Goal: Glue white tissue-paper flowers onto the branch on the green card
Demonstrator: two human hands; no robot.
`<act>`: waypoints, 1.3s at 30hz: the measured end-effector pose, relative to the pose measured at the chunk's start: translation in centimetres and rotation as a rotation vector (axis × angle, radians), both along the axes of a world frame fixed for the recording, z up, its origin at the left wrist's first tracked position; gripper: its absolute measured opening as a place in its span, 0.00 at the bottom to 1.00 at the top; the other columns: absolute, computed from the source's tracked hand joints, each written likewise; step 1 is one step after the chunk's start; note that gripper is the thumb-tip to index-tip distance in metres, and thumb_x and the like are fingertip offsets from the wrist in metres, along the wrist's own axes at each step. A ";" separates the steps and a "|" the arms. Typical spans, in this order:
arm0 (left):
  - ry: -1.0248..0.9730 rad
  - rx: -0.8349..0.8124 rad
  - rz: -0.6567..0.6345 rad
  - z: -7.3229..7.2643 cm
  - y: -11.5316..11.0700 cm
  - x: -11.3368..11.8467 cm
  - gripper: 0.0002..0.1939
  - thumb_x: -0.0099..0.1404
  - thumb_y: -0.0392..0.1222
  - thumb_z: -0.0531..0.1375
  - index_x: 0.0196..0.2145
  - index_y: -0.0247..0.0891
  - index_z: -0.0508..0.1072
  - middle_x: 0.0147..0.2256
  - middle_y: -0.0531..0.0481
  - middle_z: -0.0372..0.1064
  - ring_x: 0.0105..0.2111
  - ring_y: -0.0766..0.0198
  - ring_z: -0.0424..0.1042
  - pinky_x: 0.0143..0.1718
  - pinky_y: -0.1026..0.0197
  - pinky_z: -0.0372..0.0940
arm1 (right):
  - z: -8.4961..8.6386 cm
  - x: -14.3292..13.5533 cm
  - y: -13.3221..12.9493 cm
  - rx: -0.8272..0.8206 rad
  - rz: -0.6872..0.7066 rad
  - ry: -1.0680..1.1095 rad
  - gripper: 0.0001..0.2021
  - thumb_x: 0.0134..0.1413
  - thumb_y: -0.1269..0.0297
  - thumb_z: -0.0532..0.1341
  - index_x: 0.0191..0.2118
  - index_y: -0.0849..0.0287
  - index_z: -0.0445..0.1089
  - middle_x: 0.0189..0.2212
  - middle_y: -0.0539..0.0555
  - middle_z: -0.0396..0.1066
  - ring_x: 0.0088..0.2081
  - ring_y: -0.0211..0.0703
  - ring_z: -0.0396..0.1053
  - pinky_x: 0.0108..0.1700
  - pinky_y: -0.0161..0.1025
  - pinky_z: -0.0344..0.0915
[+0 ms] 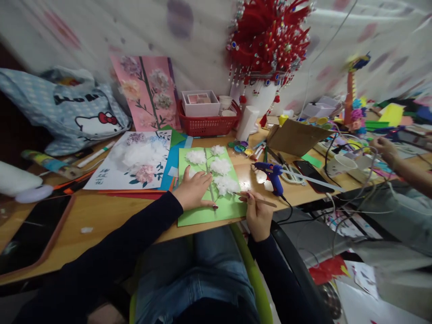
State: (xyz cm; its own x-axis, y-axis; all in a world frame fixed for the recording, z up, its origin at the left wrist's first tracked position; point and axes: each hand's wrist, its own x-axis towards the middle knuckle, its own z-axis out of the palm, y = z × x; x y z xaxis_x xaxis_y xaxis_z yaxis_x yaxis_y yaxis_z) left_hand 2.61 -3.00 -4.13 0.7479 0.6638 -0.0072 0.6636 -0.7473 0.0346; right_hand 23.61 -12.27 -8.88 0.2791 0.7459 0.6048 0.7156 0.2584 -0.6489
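Note:
A light green sheet point(192, 217) lies at the table's front edge, with several fluffy white paper flowers point(221, 166) on it. A strip runs up its middle. My left hand point(195, 189) lies on the sheet with fingers spread, partly covering a flower. At the sheet's right edge, my right hand point(258, 216) is closed on a slim brownish tool point(265, 200) that looks like tweezers. Its tip is close to the lower right flower. Just beyond that hand, a blue glue gun point(274, 174) lies on the table, with a pale strip beside it.
Left of the sheet lies a white flower picture point(111, 168); a large phone point(33, 231) is nearer me. Behind stand a red basket point(209, 126) and a red beaded headdress point(270, 49). Another phone point(313, 175), cables and a paper cup point(340, 165) are right, near another person's hand point(386, 150).

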 end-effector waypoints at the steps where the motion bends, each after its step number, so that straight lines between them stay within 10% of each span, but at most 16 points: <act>1: -0.001 -0.002 0.005 0.0 0.0 0.0 0.40 0.63 0.66 0.55 0.64 0.39 0.58 0.64 0.38 0.55 0.63 0.43 0.54 0.63 0.30 0.29 | 0.1 0.0 0.0 0.003 0.008 -0.020 0.14 0.66 0.61 0.51 0.37 0.59 0.72 0.29 0.54 0.76 0.30 0.42 0.74 0.36 0.39 0.67; 12: -0.016 0.008 -0.010 -0.5 0.2 -0.1 0.38 0.64 0.65 0.53 0.63 0.37 0.59 0.64 0.37 0.56 0.62 0.46 0.56 0.63 0.34 0.24 | 1.6 0.0 1.1 -0.127 0.051 -0.110 0.18 0.66 0.55 0.47 0.33 0.58 0.70 0.27 0.55 0.75 0.31 0.44 0.73 0.38 0.40 0.66; 39: -0.003 -0.004 0.029 0.5 -0.2 0.1 0.38 0.61 0.64 0.57 0.62 0.40 0.61 0.63 0.38 0.57 0.62 0.45 0.56 0.63 0.31 0.31 | 1.9 0.2 2.1 -0.086 -0.113 0.536 0.29 0.60 0.39 0.47 0.30 0.61 0.71 0.18 0.55 0.73 0.21 0.44 0.72 0.26 0.39 0.69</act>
